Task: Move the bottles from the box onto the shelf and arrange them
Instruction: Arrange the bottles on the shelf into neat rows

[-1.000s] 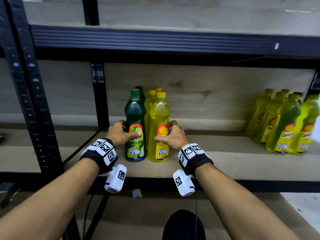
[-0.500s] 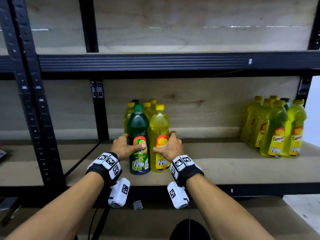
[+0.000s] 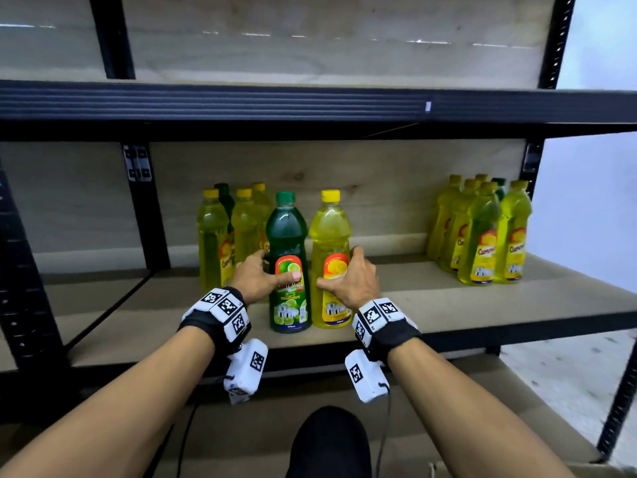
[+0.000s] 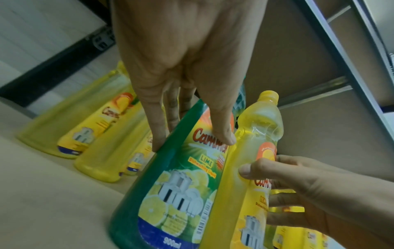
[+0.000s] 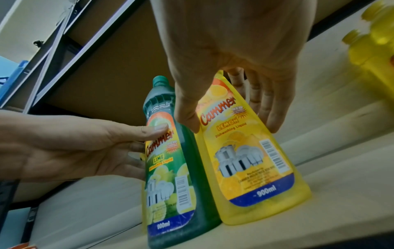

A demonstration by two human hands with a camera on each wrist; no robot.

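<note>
A green lime bottle [image 3: 287, 267] and a yellow lemon bottle [image 3: 330, 263] stand side by side near the front of the wooden shelf [image 3: 448, 305]. My left hand [image 3: 256, 276] grips the green bottle [image 4: 170, 185] from its left, thumb across the label. My right hand [image 3: 350, 281] grips the yellow bottle [image 5: 245, 160] from its right, thumb on the label. In the right wrist view the green bottle [image 5: 170, 176] touches the yellow one. Both bottles stand upright on the board.
Several yellow bottles and a green one [image 3: 234, 229] stand behind my left hand. Another cluster of yellow bottles [image 3: 482, 232] stands at the shelf's right end. Black uprights [image 3: 144, 201] and the upper shelf beam [image 3: 310, 105] frame the bay. A lower board [image 3: 482, 391] lies below.
The two bottles and both hands have come forward and slightly right, away from the back cluster, which now shows separately at the left. The head view has pulled back and up.
</note>
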